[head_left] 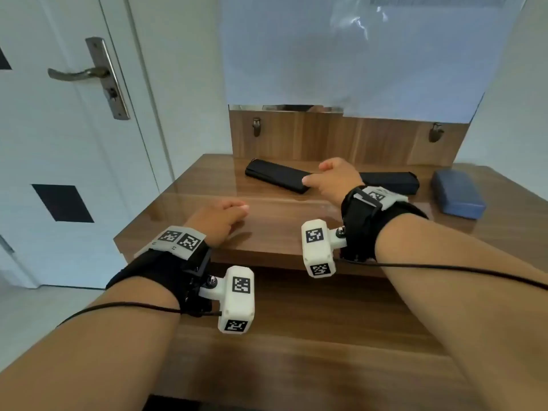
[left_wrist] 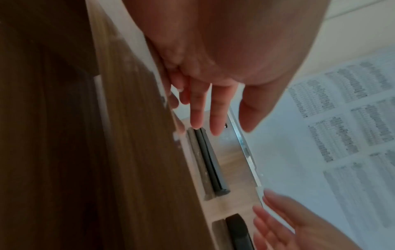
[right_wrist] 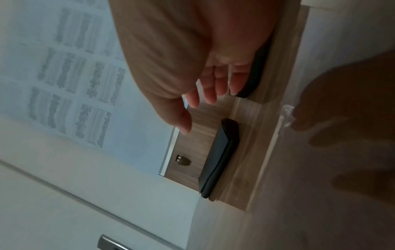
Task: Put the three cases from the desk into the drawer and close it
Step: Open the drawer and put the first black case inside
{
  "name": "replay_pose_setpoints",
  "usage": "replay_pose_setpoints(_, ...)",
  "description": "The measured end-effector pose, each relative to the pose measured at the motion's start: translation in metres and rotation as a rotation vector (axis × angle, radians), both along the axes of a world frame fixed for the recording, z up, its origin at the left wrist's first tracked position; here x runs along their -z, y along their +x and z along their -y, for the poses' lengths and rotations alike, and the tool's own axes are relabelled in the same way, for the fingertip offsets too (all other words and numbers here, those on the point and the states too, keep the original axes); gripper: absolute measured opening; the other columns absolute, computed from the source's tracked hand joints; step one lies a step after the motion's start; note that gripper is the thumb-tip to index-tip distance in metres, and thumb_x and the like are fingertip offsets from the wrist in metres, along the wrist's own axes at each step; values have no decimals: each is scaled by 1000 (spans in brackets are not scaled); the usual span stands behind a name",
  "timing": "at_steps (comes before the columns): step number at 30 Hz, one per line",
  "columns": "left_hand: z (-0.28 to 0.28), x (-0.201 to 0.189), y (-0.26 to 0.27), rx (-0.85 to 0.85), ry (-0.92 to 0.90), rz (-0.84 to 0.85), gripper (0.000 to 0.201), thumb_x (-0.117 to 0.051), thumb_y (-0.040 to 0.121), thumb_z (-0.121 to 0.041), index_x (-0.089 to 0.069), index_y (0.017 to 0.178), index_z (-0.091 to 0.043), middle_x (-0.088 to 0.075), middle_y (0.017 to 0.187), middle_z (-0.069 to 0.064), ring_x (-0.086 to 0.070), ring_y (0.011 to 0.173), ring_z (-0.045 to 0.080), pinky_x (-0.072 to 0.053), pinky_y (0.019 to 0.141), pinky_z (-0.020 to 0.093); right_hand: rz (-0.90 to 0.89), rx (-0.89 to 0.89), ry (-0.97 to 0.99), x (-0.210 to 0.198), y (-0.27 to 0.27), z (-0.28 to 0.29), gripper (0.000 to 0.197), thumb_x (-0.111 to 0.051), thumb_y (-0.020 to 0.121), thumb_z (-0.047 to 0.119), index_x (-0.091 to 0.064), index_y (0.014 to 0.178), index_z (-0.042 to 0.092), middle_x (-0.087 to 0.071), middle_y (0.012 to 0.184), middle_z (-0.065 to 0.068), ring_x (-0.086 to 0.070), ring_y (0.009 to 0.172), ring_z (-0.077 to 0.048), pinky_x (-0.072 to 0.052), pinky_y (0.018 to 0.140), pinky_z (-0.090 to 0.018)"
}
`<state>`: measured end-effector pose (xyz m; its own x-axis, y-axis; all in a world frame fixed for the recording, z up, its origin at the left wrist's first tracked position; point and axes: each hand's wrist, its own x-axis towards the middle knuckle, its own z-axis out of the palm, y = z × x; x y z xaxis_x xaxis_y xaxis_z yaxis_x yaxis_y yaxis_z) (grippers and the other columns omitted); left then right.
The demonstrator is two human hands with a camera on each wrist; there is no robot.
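Note:
Three cases lie along the back of the wooden desk [head_left: 207, 188]: a long black case [head_left: 275, 176] on the left, a long dark navy case [head_left: 388, 180] in the middle, and a shorter blue case [head_left: 458, 192] on the right. My right hand [head_left: 315, 173] hovers between the black and the navy case, fingers loosely spread and holding nothing. In the right wrist view its fingertips [right_wrist: 235, 82] are just over the navy case's end [right_wrist: 254, 72], and the black case [right_wrist: 220, 157] lies beyond. My left hand [head_left: 237, 210] rests flat near the desk's front edge, fingers straight.
A second wooden surface [head_left: 296, 321] juts out below the desk's front edge; I cannot tell if it is the drawer. A wooden back panel with two hooks [head_left: 256, 126] rises behind the cases. A white door [head_left: 74, 143] stands to the left.

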<state>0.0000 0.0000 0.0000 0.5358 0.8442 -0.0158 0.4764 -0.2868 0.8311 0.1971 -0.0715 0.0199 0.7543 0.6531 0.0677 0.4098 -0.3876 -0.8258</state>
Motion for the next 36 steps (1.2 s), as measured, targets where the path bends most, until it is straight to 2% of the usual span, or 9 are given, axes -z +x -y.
replay_pose_setpoints(1,0,0,0,78,42,-90,34,-43,93,-37,-56,122,-25,-55,105,-4,-50,82,6,-39,74,13,48,4,-17,-1,1,-6,55,-70,77,29,-52,127,15,-58,126,-4,-56,113,-22,-45,88,-30)
replay_pose_setpoints(6,-15,11,0,160,64,-185,37,-43,91,-43,-57,122,-27,-57,109,-5,-53,100,12,-34,88,24,182,16,-273,4,3,-38,65,-72,73,33,-48,130,12,-57,127,-10,-59,111,-29,-51,93,-37)
replay_pose_setpoints(14,-17,15,3,119,2,-86,29,-49,88,-42,-61,113,-32,-61,93,-11,-52,74,-3,-36,60,11,242,-81,-488,12,3,-66,84,-74,71,42,-34,141,20,-48,134,-13,-56,114,-34,-48,97,-46)
replay_pose_setpoints(18,-16,16,4,112,16,-97,31,-50,88,-41,-61,116,-33,-60,97,-10,-50,73,-4,-33,57,7,287,-133,-539,17,5,-68,81,-70,76,43,-30,144,28,-33,141,-13,-52,116,-38,-45,100,-49)
replay_pose_setpoints(21,-15,16,4,104,22,-110,34,-49,89,-42,-61,119,-33,-58,102,-10,-52,79,-1,-33,60,9,351,-143,-537,15,7,-67,72,-70,75,45,-38,137,27,-43,135,-12,-54,114,-35,-46,99,-47)
replay_pose_setpoints(24,-16,17,5,88,43,-132,34,-48,88,-44,-61,118,-34,-58,110,-8,-51,96,8,-34,78,19,398,-102,-558,10,5,-63,62,-71,75,42,-44,127,23,-47,129,-12,-55,111,-34,-46,97,-46)
replay_pose_setpoints(30,-18,19,6,72,53,-133,31,-49,88,-43,-63,114,-34,-59,105,-7,-51,85,5,-34,65,16,375,-91,-553,8,-10,-57,64,-70,73,37,-43,124,10,-49,122,-14,-59,104,-32,-52,90,-43)
replay_pose_setpoints(33,-15,20,7,72,64,-145,32,-49,88,-42,-63,115,-33,-60,106,-6,-52,85,5,-35,70,15,415,-163,-582,5,-19,-43,43,-66,75,38,-56,104,7,-59,111,-12,-64,95,-27,-55,81,-35)
replay_pose_setpoints(36,-9,15,2,75,63,-104,31,-49,87,-44,-64,112,-32,-64,108,-4,-56,93,10,-37,82,22,390,-207,-569,2,-30,-21,40,-67,70,41,-54,91,9,-60,111,-13,-62,86,-25,-52,69,-31)
